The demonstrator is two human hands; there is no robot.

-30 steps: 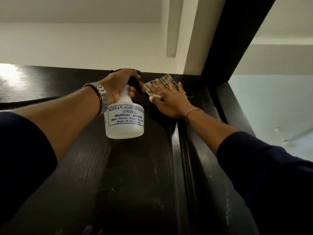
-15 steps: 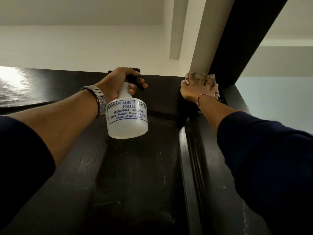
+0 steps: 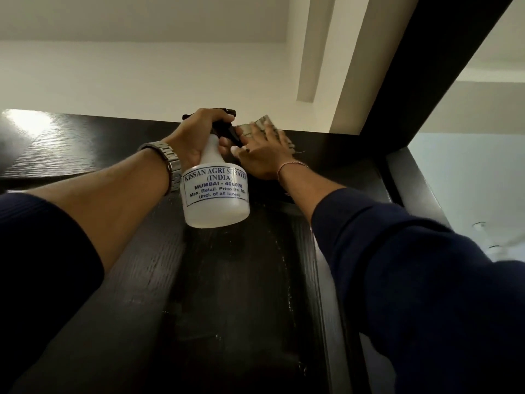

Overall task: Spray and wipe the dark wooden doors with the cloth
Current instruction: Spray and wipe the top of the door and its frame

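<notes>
Left hand (image 3: 199,137): curled round neck of translucent white plastic spray bottle (image 3: 216,194), frame centre.
Right hand (image 3: 261,155): fingers spread, pressing patterned grey cloth (image 3: 262,125) on dark wooden door (image 3: 241,294).

Dark wooden door (image 3: 233,294) bears a cloth (image 3: 265,127) near its top edge.

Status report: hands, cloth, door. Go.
Left hand grips spray bottle. Right hand presses cloth flat on the dark wooden door, near its top edge. Nothing blocking.
</notes>
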